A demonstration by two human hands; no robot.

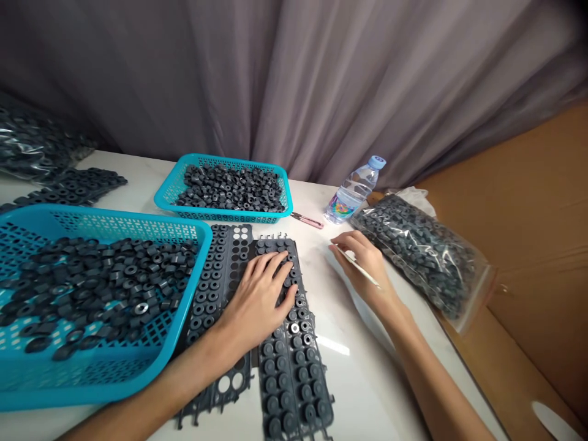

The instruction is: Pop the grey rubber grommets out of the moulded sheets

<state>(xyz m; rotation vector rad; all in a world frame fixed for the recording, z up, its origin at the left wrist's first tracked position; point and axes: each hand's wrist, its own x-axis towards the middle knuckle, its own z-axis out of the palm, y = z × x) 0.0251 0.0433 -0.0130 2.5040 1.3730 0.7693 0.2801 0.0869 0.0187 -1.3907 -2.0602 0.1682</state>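
My left hand (260, 297) lies flat with fingers stretched out on a dark grey rubber sheet (291, 373) studded with small round parts. A second sheet (215, 275), with many parts punched out, lies under it on the left. My right hand (362, 260) rests on the white table to the right of the sheets, fingers closed round a thin white stick (359, 267).
A blue basket (92, 380) of loose grey rings sits at the near left, another blue basket (225, 211) behind it. A clear bag of rings (425, 257), a water bottle (353, 190), pink snips (307, 219) and more sheets (76, 187) lie around. Cardboard (528, 245) borders the right.
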